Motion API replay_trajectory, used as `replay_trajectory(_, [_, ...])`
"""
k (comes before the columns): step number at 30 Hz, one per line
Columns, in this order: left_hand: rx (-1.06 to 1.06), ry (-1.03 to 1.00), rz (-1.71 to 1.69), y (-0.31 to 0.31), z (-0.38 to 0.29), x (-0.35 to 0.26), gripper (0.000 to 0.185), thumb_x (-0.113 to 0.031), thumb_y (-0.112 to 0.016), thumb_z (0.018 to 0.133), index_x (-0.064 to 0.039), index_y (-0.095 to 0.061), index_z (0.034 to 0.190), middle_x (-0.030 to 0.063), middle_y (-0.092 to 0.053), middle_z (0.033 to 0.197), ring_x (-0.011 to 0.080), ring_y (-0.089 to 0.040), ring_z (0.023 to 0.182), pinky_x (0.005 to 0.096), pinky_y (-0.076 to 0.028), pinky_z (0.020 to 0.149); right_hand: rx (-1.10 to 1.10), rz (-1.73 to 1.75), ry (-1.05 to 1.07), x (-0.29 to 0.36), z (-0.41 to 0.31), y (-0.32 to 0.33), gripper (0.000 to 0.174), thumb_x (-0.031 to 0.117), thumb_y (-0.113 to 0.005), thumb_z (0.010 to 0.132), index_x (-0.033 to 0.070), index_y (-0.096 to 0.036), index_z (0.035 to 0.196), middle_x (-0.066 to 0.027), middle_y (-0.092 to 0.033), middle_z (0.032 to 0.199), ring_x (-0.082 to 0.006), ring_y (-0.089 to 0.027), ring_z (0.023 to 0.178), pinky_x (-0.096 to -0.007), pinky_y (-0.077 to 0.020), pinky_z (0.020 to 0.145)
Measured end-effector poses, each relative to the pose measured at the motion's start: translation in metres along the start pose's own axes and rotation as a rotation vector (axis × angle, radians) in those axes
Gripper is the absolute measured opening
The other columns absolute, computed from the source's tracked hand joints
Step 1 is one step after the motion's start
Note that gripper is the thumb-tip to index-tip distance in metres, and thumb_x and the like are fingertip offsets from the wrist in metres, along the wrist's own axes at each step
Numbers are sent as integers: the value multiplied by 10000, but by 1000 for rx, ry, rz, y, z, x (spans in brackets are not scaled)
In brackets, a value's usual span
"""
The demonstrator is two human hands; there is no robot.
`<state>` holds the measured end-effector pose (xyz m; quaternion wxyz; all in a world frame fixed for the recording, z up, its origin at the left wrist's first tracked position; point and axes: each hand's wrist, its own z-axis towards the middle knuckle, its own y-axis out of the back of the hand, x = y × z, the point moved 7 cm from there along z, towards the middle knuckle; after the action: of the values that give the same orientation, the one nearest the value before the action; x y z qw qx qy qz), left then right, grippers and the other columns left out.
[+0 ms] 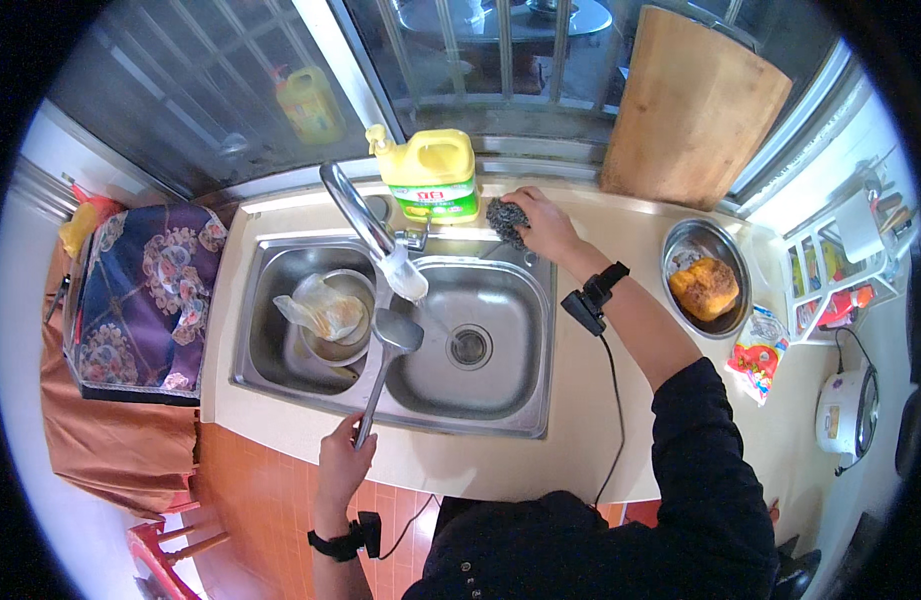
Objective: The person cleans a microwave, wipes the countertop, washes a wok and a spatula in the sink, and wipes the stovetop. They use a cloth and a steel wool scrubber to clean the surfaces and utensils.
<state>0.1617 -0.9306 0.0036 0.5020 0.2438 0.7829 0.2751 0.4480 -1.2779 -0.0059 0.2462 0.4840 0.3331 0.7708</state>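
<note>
My left hand [345,459] grips the handle of a metal ladle [397,333], whose bowl hangs over the divider of a double stainless steel sink [531,375]. Just above the bowl is the chrome faucet [359,210] with a white nozzle, and a thin stream of water falls from it into the right basin. My right hand [544,225] has its fingers closed on a steel wool scrubber [507,220] at the counter behind the sink. Beside the scrubber stands a yellow jug of dish soap [435,172] with a pump.
In the left basin a metal bowl [355,285] holds a plastic bag [321,307]. A steel bowl [669,259] with an orange-brown sponge-like piece stands right, near a red-and-white packet [758,352]. A wooden cutting board [685,112] leans on the window. A white rack [828,270] stands far right.
</note>
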Motion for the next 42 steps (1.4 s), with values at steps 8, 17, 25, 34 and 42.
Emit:
replay_trajectory(8, [-52,3,26,-4,0,-8,378,-99,-684,802,-1,-613,1160,118,-646,684,175,-620,563,294,-477,527,-127,-235,60,-42,58,14,542,18,-693,712,149,-516,1207,-90,-525,1205,-334,-516,1142,-424,-447,928])
replay_trajectory(17, [-60,19,36,-11,1,1,375,-96,-688,799,4,-616,1153,126,-652,685,179,-631,575,298,-491,542,-236,-457,216,-49,61,13,541,60,-743,633,158,-552,1130,-23,-541,1173,-235,-468,1157,-372,-399,941])
replay_trajectory(25, [-41,21,48,-17,4,3,375,-102,-693,793,-4,-612,1147,141,-662,713,214,-649,593,313,-504,556,-273,-509,266,-42,88,-2,552,74,-713,678,157,-526,1191,-18,-518,1233,-236,-452,1190,-389,-388,953])
replay_trajectory(34, [-60,-62,113,-18,1,-6,370,-113,-698,784,-18,-618,1132,146,-667,720,262,-660,606,335,-513,560,-75,-365,188,-50,78,-32,641,276,-646,812,117,-402,1383,-115,-394,1406,-323,-334,1328,-481,-303,1069])
replay_trajectory(42, [-69,-84,140,-12,-6,2,370,-134,-701,774,-24,-623,1118,182,-664,751,317,-662,655,390,-515,588,-59,-363,129,-46,76,-6,508,315,-584,888,146,-464,1351,-115,-393,1409,-323,-361,1311,-478,-336,1058])
